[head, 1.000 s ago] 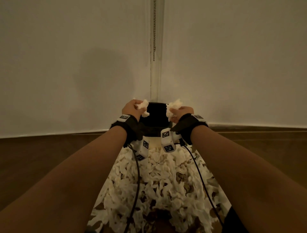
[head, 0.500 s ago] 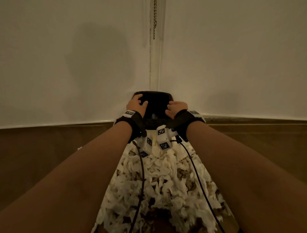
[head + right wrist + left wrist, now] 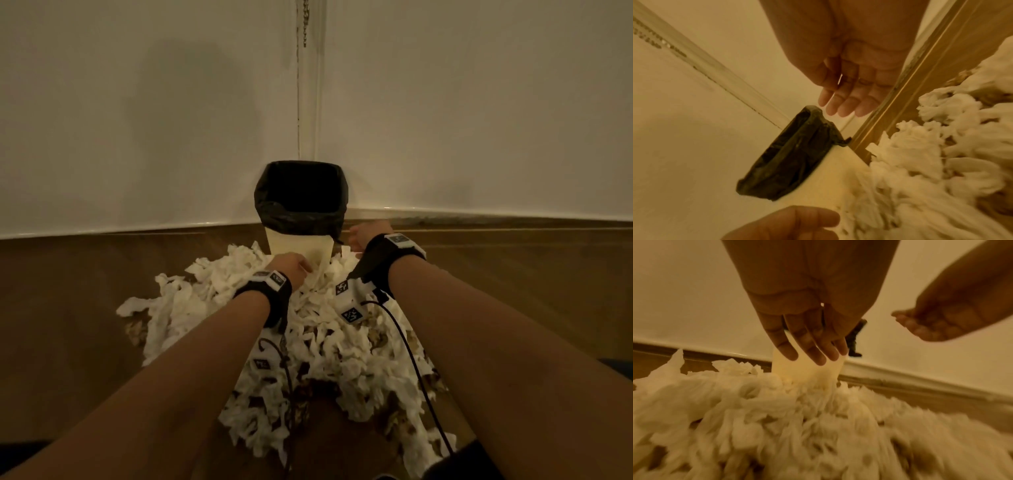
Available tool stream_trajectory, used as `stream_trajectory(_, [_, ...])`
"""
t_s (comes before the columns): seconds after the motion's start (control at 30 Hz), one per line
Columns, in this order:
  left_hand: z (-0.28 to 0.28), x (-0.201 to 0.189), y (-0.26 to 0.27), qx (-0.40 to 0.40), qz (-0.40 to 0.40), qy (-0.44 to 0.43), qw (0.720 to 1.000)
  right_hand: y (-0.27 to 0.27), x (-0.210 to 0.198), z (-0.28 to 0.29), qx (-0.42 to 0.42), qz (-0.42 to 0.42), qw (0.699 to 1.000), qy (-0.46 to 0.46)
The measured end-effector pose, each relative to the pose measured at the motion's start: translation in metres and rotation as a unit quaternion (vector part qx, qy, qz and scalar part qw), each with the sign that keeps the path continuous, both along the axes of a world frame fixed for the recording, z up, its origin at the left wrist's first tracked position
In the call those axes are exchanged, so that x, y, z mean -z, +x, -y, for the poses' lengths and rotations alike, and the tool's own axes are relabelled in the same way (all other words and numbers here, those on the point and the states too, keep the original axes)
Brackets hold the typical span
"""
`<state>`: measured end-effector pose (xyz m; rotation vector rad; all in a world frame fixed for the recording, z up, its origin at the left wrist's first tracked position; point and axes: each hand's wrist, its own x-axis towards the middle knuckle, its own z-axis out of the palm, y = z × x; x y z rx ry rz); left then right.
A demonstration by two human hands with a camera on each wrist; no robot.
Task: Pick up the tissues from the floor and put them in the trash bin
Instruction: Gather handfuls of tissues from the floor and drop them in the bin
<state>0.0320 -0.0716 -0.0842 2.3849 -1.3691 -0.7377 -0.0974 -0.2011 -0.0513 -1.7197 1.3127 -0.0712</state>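
Observation:
A cream trash bin (image 3: 301, 245) with a black liner (image 3: 301, 192) stands in the corner of the room. A big pile of white crumpled tissues (image 3: 325, 349) covers the floor in front of it. My left hand (image 3: 291, 267) hovers low over the pile just before the bin's front wall, fingers straight and empty (image 3: 809, 345). My right hand (image 3: 368, 234) is beside the bin's right front corner, a little higher, fingers relaxed and empty (image 3: 846, 100). The liner (image 3: 789, 155) shows below it in the right wrist view.
White walls (image 3: 137, 120) meet in the corner behind the bin, with a pale skirting (image 3: 479, 212) along a brown wooden floor (image 3: 68, 308). A bead chain (image 3: 305, 24) hangs in the corner. Black cables (image 3: 414, 363) run from the wrist cameras over the pile.
A second ago both hands held tissue clumps over the bin; then they let them go inside. Now both hands are empty and have come back down toward the pile.

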Motion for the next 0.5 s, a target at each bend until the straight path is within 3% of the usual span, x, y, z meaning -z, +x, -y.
stream_trajectory(0.07, [-0.008,0.017,-0.008,0.063,0.053,0.051,0.995,-0.005,0.006,-0.008,-0.008,-0.043,0.999,0.008])
stream_trajectory(0.13, [-0.015,0.034,-0.011,0.104,0.098,0.094,0.985,-0.012,0.021,-0.012,0.014,-0.027,0.999,0.02])
stream_trajectory(0.27, [-0.034,0.062,-0.012,0.124,0.175,0.136,0.967,-0.028,0.048,-0.023,-0.041,-0.148,0.988,-0.001])
stream_trajectory(0.33, [-0.044,0.074,-0.014,0.108,0.164,0.12,0.973,-0.036,0.062,-0.032,-0.057,-0.159,0.986,-0.004])
stream_trajectory(0.4, [-0.051,0.08,-0.017,0.093,0.14,0.101,0.981,-0.04,0.075,-0.039,-0.104,-0.223,0.969,-0.022])
stream_trajectory(0.5, [-0.054,0.084,-0.024,0.118,0.123,0.108,0.98,-0.041,0.088,-0.047,-0.153,-0.255,0.955,0.006])
